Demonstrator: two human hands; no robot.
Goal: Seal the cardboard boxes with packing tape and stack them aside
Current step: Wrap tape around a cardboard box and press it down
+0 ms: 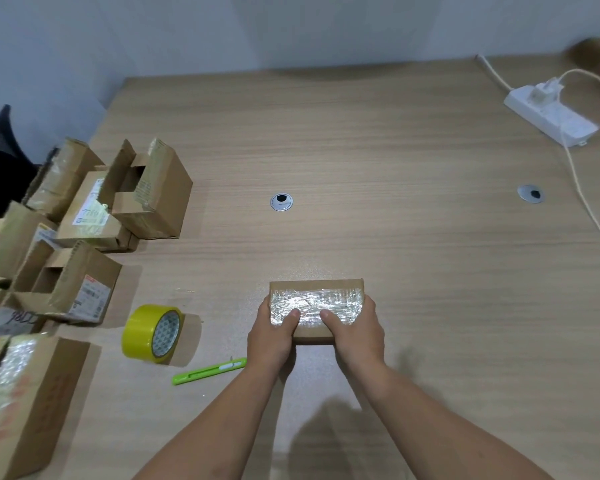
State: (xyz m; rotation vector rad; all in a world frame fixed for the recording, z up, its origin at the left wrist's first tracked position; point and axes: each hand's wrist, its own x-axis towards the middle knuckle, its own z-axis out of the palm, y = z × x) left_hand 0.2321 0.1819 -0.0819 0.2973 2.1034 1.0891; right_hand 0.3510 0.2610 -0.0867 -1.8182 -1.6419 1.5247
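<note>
Lower centre: the small brown cardboard box, tape-glossed, looked light, stiff, slick-topped; left hand and right hand curled their grip round its ends.

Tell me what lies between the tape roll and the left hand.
In the head view, the green cutter lies on the desk between tape roll and left hand, slightly nearer the person.
</note>
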